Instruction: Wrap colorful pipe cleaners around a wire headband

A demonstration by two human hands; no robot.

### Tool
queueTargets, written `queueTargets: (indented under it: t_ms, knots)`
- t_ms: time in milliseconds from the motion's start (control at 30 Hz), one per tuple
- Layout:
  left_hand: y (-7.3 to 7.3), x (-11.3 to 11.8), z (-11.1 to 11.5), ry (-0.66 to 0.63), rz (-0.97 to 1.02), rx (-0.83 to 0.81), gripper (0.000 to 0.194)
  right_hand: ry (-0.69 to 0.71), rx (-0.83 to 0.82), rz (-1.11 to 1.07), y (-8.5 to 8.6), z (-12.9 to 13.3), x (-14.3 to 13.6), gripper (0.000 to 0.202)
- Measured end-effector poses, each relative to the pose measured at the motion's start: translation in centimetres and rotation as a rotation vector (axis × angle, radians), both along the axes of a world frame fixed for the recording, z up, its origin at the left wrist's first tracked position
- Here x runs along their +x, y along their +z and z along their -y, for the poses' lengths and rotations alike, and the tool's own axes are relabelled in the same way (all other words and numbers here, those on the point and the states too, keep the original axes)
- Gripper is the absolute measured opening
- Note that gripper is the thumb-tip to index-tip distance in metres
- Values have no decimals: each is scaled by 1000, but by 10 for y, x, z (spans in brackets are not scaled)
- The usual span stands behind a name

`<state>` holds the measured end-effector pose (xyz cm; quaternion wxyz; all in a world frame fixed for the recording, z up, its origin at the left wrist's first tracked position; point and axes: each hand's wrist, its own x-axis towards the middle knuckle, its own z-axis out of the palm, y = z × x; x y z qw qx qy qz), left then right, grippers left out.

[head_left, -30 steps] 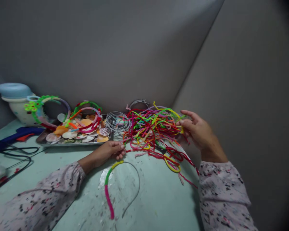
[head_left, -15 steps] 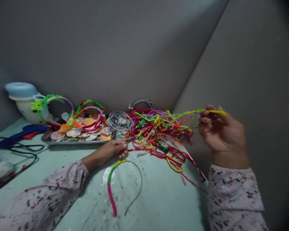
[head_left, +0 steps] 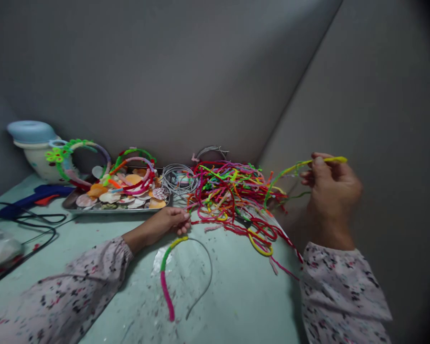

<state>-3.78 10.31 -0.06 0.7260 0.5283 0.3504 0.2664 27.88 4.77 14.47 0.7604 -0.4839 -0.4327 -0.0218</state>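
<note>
My right hand (head_left: pixel 331 186) is raised beyond the right table edge, its fingers pinched on a bundle of yellow and green pipe cleaners (head_left: pixel 290 168) whose green ends hang toward the pile. My left hand (head_left: pixel 175 221) rests low over the table with fingers pinched together; a thin pink strand (head_left: pixel 192 206) shows at its fingertips and runs to the pile. Just below it lies a wire headband (head_left: pixel 166 292), wrapped in pink, green and yellow on its left half, bare grey wire on its right. The tangled pipe cleaner pile (head_left: pixel 232 188) is between my hands.
A metal tray (head_left: pixel 118 210) holds seashells and finished headbands (head_left: pixel 152 179). Coiled wire hoops (head_left: pixel 179 179) are beside it. Yellow-handled scissors (head_left: pixel 260 243) are partly under red strands. A blue glue gun (head_left: pixel 25 203), black cable, plastic bag (head_left: pixel 0 253) and blue-lidded container (head_left: pixel 34 148) are left.
My right hand has turned over and shifted slightly, pulling the yellow and green pipe cleaners farther out from the pile. My left hand and the wire headband stay nearly still.
</note>
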Motion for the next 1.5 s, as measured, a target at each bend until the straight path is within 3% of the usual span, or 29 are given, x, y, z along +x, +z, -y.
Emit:
queueTargets:
  t_ms: [233,467,533,667,733,867,1100,1200,1333,1433,1500]
  knots:
    - [-4,0,-2,1,10,-4,27,2,156,-105,3,1,4,19]
    - [-4,0,-2,-1,19,-6,28,33,136,-179,3,-1,9,17]
    - [-3,0,-2,-6,19,-2,28,58,65,-149,2,1,8,21]
    - [-3,0,-2,-5,14,2,27,73,-272,42,-6,-1,9,19]
    - [-4,0,-2,-2,12,2,27,63,-348,141,-11,-5,10,18]
    - [-4,0,-3,-11,14,8,28,-14,-263,230,-15,-8,12,21]
    - [-4,0,-2,-5,16,-7,27,-63,-143,205,-11,-2,6,21]
    - [-4,0,-2,-1,22,-7,26,-26,-213,256,-13,-2,7,22]
    - [-1,0,0,6,15,-13,27,-11,-425,516,-19,-5,11,19]
    - [3,0,1,5,15,-25,26,-77,-437,606,-21,-7,8,19]
    - [4,0,2,3,6,-27,26,-56,-400,518,-18,-5,3,22]
